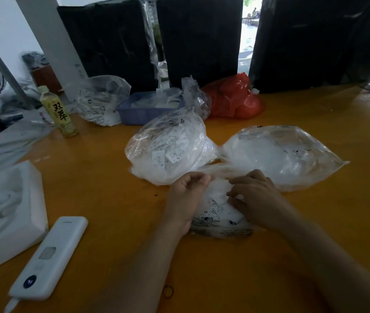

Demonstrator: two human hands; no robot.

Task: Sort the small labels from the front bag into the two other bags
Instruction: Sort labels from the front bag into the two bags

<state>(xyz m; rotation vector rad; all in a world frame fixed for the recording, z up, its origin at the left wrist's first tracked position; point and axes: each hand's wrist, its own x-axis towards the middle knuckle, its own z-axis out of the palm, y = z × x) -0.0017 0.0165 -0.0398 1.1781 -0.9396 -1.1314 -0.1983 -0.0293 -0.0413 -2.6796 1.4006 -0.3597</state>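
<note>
Both hands are working the front bag (221, 213): left hand (185, 195) fingers pinching its rim, right hand (255, 195) fingers curling onto labels (219, 207); bare bench (102, 177) is lying leftward.

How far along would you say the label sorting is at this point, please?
Done: both other bags, the left bag and the right bag, already hold white labels. In hand: the left hand and right hand are at the mouth of the front bag, fingers curled on its plastic and labels. Left: the front bag still holds a pile of labels, so plenty of sorting remains.
</note>
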